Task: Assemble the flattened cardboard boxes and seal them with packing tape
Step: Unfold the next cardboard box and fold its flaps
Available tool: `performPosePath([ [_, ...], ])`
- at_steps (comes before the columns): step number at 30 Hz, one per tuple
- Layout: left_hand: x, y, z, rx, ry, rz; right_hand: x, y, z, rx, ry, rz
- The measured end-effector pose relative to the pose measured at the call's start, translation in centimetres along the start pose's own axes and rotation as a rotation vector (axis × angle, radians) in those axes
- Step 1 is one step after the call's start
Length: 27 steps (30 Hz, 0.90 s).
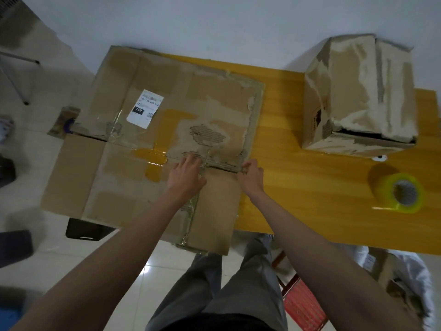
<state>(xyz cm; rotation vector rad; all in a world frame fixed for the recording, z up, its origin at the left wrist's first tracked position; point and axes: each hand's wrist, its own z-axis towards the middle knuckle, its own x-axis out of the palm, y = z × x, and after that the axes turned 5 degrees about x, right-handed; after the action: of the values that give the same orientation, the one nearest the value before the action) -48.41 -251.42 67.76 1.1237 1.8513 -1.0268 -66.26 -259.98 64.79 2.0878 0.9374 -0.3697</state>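
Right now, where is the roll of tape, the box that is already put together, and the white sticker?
roll of tape point(398, 192), head view, on its yellow rim.
assembled box point(358, 91), head view, on its worn top face.
white sticker point(145, 108), head view, on the label's middle, stuck to the flattened box.

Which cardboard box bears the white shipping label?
The flattened brown cardboard box under both hands, on the table's left; the assembled, torn cardboard box at far right shows none.

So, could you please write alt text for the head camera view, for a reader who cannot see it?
A person's left hand presses a flattened cardboard box on a yellow table, while the right hand pinches its torn edge. To the right stand an assembled box and a roll of yellow packing tape.
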Motion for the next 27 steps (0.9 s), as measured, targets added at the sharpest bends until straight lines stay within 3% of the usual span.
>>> performPosePath([
  [5,0.1,-0.8,0.1,-0.006,-0.002,-0.051,-1.6,0.4,0.6,0.199,0.141,0.357],
  [14,-1.6,-5.0,1.3,0.039,-0.127,-0.134,-2.0,2.4,-0.9,0.019,0.156,0.484],
  [18,-2.5,-5.9,1.7,0.020,-0.185,-0.157,-2.2,3.5,-1.7,0.020,0.280,0.481],
  [23,-3.4,-5.7,1.7,0.042,-0.223,-0.185,-1.9,2.7,-1.9,-0.085,0.180,0.349],
  [27,-3.8,-5.2,1.4,0.080,-0.282,-0.205,-1.0,0.7,-1.7,0.120,0.162,0.233],
])
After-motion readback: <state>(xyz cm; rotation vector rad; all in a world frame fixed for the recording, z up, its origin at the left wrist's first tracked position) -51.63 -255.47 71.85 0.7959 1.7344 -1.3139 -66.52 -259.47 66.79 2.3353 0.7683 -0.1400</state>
